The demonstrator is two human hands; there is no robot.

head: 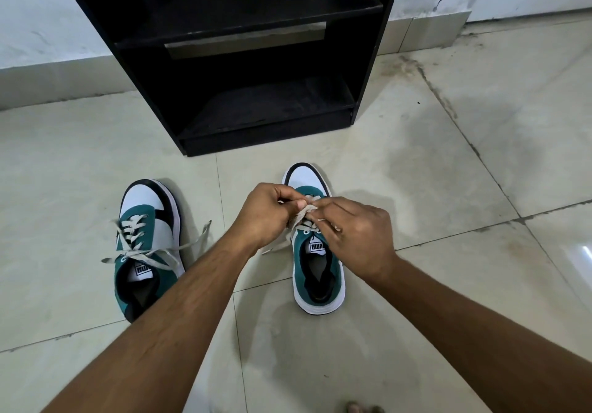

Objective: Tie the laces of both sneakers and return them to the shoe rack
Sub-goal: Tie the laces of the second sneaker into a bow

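Two teal, white and black sneakers stand on the tiled floor, toes toward the black shoe rack [368, 70]. The left sneaker [145, 246] has its grey laces crossed loosely, with the ends spread out to both sides. Over the right sneaker [317, 271] both hands meet above the eyelets. My left hand [266, 212] pinches one strand of the grey lace [299, 215]. My right hand [355, 233] pinches the other strand close beside it. The front part of this shoe's lacing is hidden by my fingers.
The rack's two visible shelves hold nothing. It stands against a white wall [41, 18] with a tiled skirting. Pale floor tiles [448, 162] with dirty grout lines surround the shoes. A toe of my foot [360, 408] shows at the bottom edge.
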